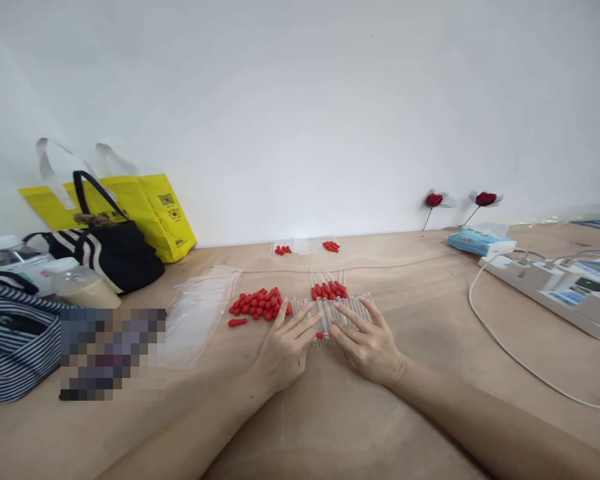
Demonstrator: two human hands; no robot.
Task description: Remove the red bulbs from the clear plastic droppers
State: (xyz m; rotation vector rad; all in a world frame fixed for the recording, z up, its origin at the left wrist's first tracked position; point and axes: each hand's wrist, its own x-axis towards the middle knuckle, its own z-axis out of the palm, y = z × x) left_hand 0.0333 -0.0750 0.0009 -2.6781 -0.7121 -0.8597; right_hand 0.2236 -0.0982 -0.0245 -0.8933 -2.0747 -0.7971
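Observation:
A row of clear, thin glass-like tubes (326, 308) lies side by side on the table in front of me. My left hand (287, 343) rests palm down over the row's left part, fingers spread. Over the right part lies my right hand (367, 343), its fingers also stretched out and apart. Between my two thumbs sits one small red rubber bulb (321, 335) with a clear end; I cannot tell whether a hand grips it. Just beyond the row are several droppers (330, 291), red bulbs toward me. A pile of loose red bulbs (257, 303) is beside my left fingertips.
Clear plastic bags (195, 313) lie at left, near a striped bag (17, 353), bottles (83, 283), a black bag (125, 257) and a yellow bag (173, 227). More red bulbs (331, 247) are by the wall. Right: a tissue pack (473, 241) and a power strip (545, 297) with cable.

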